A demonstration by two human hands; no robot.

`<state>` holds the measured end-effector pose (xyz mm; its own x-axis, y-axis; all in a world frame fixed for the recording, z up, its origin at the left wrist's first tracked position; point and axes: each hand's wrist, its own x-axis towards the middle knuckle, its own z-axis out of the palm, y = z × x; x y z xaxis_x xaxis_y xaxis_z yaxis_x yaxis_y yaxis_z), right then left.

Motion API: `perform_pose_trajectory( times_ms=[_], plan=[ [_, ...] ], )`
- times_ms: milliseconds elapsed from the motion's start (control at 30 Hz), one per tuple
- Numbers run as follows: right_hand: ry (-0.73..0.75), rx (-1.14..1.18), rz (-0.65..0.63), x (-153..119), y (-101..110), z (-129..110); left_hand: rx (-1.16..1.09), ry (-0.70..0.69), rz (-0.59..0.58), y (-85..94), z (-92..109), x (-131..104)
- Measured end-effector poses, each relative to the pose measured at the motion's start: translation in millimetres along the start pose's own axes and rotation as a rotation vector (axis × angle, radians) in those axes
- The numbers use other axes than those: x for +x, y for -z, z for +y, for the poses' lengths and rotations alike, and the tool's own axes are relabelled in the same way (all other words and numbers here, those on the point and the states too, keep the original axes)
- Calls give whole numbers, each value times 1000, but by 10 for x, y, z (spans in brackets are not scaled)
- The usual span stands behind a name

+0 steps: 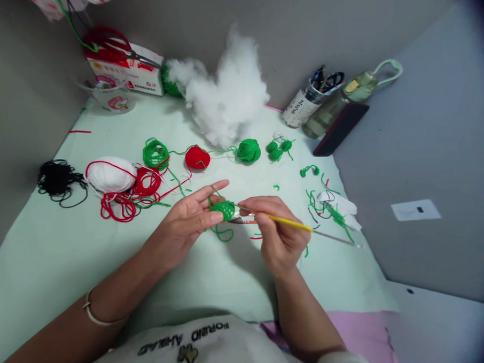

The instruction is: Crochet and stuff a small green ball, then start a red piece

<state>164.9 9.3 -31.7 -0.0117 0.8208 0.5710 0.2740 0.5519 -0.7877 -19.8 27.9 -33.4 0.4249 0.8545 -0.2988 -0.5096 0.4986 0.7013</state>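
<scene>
While our left hand (pixel 189 213) pinches the green crochet piece (pixel 224 210), our right hand (pixel 283 232) grips a yellow-handled hook (pixel 294 223) at the piece's three o'clock.

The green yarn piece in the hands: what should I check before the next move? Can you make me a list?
1. Left hand holds the green yarn piece: ok.
2. Right hand holds the yellow-handled hook: ok.
3. Hook tip is through a loop: cannot tell, too small.
4. Red-handled scissors are away from the hands, on the box: ok.
5. Loose red yarn is neatly wound: not ok, it's in messy loops.
</scene>
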Motion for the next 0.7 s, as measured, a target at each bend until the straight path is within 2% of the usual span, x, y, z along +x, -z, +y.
perform_pose_trajectory(
  times_ms=[133, 267, 333, 500, 567, 700],
  plan=[
    [-226, 272, 69, 46, 56, 8, 117, -54, 9, 55, 25, 20],
    [-395, 458, 41, 68, 62, 50, 167, -63, 1, 52, 1, 22],
    [-377, 399, 3, 56, 29, 48, 168, -55, 5, 35, -29, 12],
    [-114, 1, -26, -11, -74, 0, 141, -30, -2, -6, -101, -11],
    [-151, 47, 0, -21, -87, 9, 128, -23, -12, -10, -110, -12],
    [-403, 352, 50, -12, -78, 69, 114, -24, -22, 7, -111, -11]
  ],
)
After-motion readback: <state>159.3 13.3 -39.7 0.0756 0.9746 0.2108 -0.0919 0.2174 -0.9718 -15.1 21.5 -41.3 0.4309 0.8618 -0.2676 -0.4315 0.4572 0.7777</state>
